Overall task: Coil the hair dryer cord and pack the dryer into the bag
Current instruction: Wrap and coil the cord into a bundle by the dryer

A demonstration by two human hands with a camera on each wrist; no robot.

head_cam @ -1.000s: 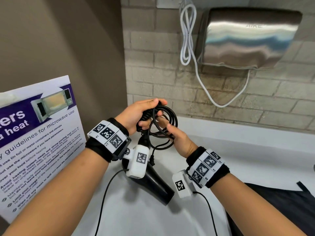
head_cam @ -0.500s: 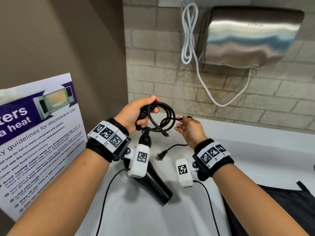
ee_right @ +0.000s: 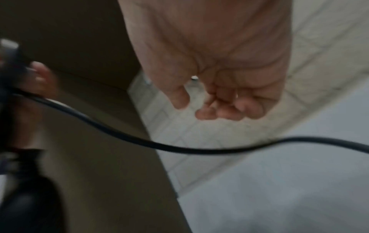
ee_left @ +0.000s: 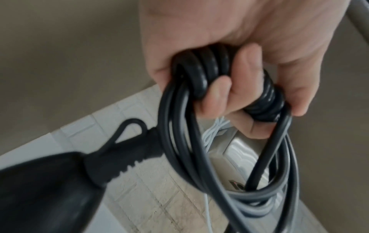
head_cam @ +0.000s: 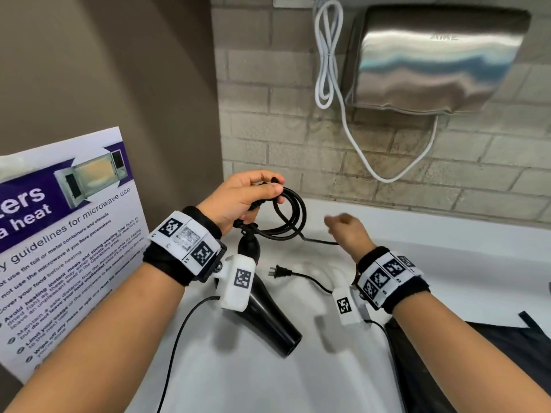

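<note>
My left hand (head_cam: pixel 262 192) grips several loops of the black cord (head_cam: pixel 293 217) above the white counter. The left wrist view shows its fingers (ee_left: pixel 217 89) curled round the bundled loops (ee_left: pixel 207 69). The black hair dryer (head_cam: pixel 268 317) hangs below this hand with its nozzle pointing down and to the right. The cord's loose end runs right under my right hand (head_cam: pixel 338 225) and back to the plug (head_cam: pixel 278 272) on the counter. My right hand (ee_right: pixel 199 108) hovers with loosely curled fingers and holds nothing; the cord (ee_right: pixel 179 149) passes below it. The black bag (head_cam: pixel 477 371) lies at the lower right.
A steel hand dryer (head_cam: pixel 432 58) hangs on the brick wall with a white cable (head_cam: pixel 326 55) looped beside it. A microwave poster (head_cam: pixel 59 234) leans on the brown wall at the left. The white counter (head_cam: pixel 447 251) runs along the wall.
My right hand slid right along the cord, away from the coil, then let go of it. The left hand kept its grip on the loops and rose slightly.
</note>
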